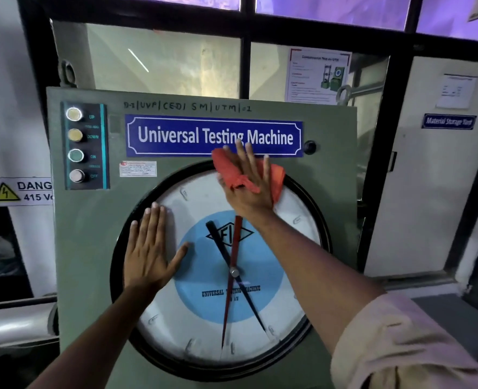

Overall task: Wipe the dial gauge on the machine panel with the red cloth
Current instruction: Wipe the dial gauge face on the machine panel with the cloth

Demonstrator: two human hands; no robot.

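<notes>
The large round dial gauge (198,318) fills the lower middle of the grey-green machine panel (86,248). It has a white face, a light blue centre, a black rim, and a red and a black pointer. My right hand (246,183) presses the red cloth (277,175) flat against the top of the dial, by the rim under the blue nameplate. My left hand (148,248) lies flat with fingers spread on the dial's left edge, holding nothing.
A column of push buttons (75,144) marked UP, DOWN, ON, OFF sits at the panel's upper left. The blue "Universal Testing Machine" nameplate (181,136) is above the dial. A 415 V danger sign (21,190) is at left, a white door (428,178) at right.
</notes>
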